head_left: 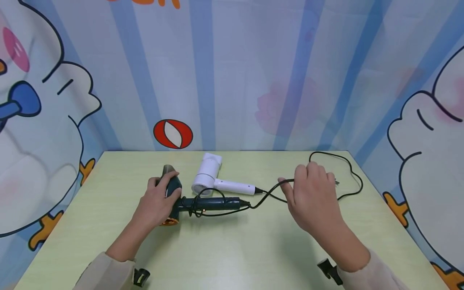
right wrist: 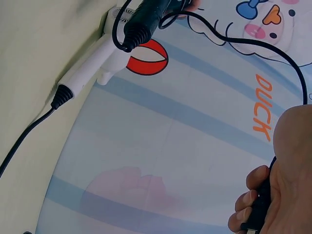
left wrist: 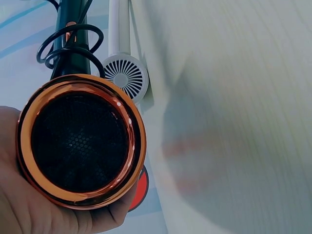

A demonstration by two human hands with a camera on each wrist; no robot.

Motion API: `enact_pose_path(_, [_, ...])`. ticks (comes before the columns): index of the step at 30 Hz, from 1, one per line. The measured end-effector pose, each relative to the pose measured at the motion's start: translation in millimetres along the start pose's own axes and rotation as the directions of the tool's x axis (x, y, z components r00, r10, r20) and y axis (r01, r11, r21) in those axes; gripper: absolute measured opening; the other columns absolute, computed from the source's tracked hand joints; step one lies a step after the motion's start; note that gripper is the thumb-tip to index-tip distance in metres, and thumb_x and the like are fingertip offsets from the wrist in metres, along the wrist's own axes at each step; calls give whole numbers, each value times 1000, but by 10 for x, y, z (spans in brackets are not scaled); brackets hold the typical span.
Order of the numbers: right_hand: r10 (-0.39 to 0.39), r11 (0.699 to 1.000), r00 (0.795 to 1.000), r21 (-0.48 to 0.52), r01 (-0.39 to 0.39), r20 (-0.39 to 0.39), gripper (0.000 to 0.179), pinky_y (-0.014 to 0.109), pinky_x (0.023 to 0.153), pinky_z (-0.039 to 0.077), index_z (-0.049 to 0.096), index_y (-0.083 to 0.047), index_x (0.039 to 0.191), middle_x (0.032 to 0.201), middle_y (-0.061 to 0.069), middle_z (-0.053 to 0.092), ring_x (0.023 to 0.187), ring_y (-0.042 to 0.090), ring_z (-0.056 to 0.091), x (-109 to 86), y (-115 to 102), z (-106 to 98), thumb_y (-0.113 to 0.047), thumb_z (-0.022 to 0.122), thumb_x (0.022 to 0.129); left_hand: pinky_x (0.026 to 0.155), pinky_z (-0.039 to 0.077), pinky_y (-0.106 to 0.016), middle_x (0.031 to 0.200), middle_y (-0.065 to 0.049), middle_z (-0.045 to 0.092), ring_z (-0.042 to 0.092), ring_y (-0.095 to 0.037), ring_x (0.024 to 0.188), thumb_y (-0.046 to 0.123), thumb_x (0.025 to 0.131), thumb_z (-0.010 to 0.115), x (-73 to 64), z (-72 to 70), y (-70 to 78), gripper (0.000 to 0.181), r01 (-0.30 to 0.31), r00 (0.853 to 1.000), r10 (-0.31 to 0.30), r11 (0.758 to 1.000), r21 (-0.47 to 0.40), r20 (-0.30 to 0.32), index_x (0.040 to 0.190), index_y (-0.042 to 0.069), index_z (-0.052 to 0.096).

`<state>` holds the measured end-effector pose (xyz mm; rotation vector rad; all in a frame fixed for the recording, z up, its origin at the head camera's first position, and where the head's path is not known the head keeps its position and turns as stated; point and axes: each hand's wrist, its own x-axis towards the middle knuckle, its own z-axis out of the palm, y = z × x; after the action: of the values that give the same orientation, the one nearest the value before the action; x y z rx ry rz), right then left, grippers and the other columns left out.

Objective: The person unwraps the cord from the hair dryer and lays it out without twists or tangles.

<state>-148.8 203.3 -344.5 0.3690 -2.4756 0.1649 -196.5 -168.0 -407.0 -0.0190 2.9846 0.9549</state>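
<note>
My left hand point(head_left: 156, 201) grips a dark green hair dryer point(head_left: 210, 204) by its barrel, above the table. In the left wrist view the dryer's copper-coloured ring point(left wrist: 131, 146) and dark mesh face that camera. Its black cord point(left wrist: 95, 36) loops loosely around the handle. From the handle's end the cord runs across to my right hand point(head_left: 315, 201), which is raised at the right. Its fingers curl round the black plug point(right wrist: 260, 209) in the right wrist view. Behind the green dryer, a white hair dryer point(head_left: 235, 186) lies on the table.
The white dryer's black cord point(head_left: 357, 195) trails behind my right hand and curves across the table's back right. The pale wooden table point(head_left: 232, 253) meets a blue striped, cartoon-printed curtain point(head_left: 235, 80) at its back edge. Similar cartoon panels stand at both sides.
</note>
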Motion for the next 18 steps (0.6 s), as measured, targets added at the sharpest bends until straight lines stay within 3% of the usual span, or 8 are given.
enact_pose_path(18, [-59,996,995,68,54,84,41,35,63,21,32,-13,75,73,2,28,64,20,25,-256,-99,-61,-37,52,102,77,56,-52,152,-27,26,57,-50,108,42,105,47,23,-21,-25,53,-1,1000,1,1000,-4,-7,156,32,33])
